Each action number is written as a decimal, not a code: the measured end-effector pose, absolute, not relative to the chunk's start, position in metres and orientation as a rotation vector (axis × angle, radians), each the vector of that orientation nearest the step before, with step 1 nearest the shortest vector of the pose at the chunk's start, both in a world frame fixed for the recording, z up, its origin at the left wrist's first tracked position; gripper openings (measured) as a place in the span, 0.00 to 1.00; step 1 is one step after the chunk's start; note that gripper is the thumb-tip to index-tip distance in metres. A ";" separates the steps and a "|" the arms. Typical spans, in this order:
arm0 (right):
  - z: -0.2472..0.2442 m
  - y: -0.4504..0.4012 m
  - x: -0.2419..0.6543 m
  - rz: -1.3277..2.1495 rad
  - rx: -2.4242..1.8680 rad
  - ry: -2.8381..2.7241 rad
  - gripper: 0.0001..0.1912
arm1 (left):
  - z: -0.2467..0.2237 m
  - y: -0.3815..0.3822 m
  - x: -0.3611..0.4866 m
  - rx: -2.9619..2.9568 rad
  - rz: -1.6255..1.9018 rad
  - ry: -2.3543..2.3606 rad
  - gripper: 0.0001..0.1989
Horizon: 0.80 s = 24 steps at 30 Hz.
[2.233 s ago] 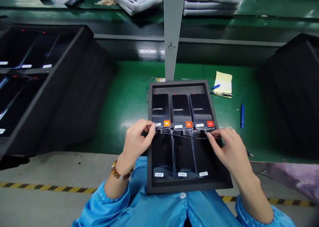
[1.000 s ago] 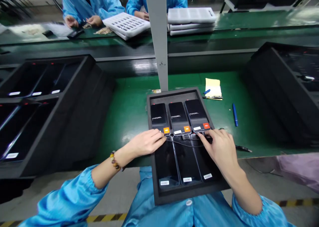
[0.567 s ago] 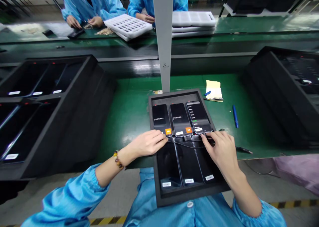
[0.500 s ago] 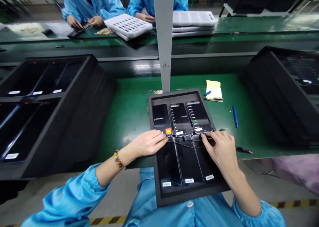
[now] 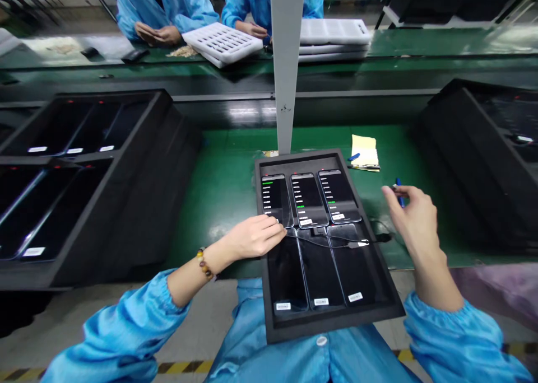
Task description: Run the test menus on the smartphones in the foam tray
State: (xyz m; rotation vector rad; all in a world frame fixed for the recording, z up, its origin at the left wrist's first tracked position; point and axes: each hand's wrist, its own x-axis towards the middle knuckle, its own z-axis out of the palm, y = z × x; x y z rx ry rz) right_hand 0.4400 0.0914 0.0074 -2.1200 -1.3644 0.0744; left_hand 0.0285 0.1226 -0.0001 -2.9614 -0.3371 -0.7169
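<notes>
A black foam tray (image 5: 332, 330) holds two rows of phones, tilted against my lap. The upper-left phone (image 5: 276, 198), upper-middle phone (image 5: 310, 198) and upper-right phone (image 5: 338, 195) show lit text lists. Below them, three dark phones carry white labels. My left hand (image 5: 258, 236) is closed at the lower end of the upper-left phone, its fingertips on a thin black cable (image 5: 311, 241) that runs right across the lower phones. Right of the tray, my right hand (image 5: 414, 218) pinches something small beside a blue pen (image 5: 400, 192); what it is I cannot make out.
Stacked black trays of phones stand at left (image 5: 176, 142) and right (image 5: 454, 136). A yellow notepad (image 5: 365, 148) lies behind the tray. A grey post (image 5: 286, 80) rises in the middle. Across the line, two people in blue sit by white plastic trays (image 5: 227, 44).
My right hand has left the upper-right phone and moved right, off the tray. The upper-left phone's screen has gone from an orange button to a list. My left hand stays put.
</notes>
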 end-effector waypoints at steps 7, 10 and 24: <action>0.017 0.050 0.328 0.153 -1.754 -2.137 0.18 | 0.002 0.119 0.029 -2.997 -0.659 -0.414 0.10; 0.013 0.033 0.291 -0.022 -1.803 -2.234 0.17 | 0.001 0.118 0.028 -3.004 -0.582 -0.445 0.11; 0.015 0.033 0.294 0.322 -1.666 -2.020 0.17 | 0.014 0.111 0.039 -2.904 -0.756 -0.345 0.09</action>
